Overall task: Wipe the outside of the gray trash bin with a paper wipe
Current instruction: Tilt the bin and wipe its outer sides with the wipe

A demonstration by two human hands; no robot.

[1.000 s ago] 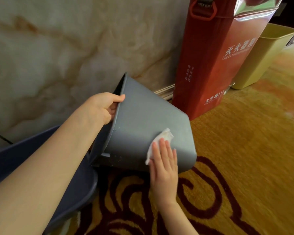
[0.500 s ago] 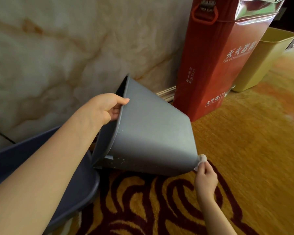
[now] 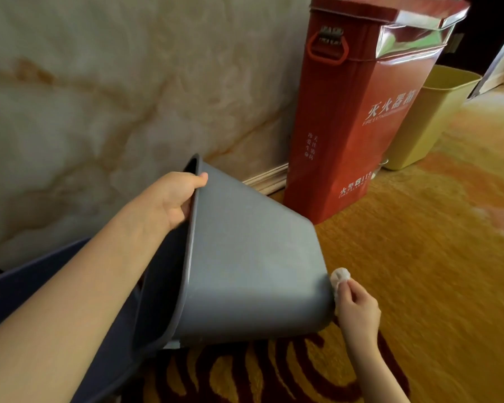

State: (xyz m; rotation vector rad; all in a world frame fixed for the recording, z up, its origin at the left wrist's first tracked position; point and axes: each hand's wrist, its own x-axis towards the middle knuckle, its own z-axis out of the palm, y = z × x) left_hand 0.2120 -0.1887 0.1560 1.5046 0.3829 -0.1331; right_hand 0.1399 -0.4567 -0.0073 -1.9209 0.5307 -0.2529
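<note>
Now wipe (image 3: 340, 277) between right-hand fingers (image 3: 350, 287)

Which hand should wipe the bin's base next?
Right. The right hand already pinches the paper wipe against the gray bin's bottom edge; the left hand grips the rim, holding it tilted.

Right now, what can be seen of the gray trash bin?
The gray trash bin looks like smooth matte plastic, tapering from a rolled rim to a narrower base. It is tipped on its side above the patterned carpet, opening toward the person. The left hand grips its rim; the right hand presses a balled paper wipe against its base edge.
</note>
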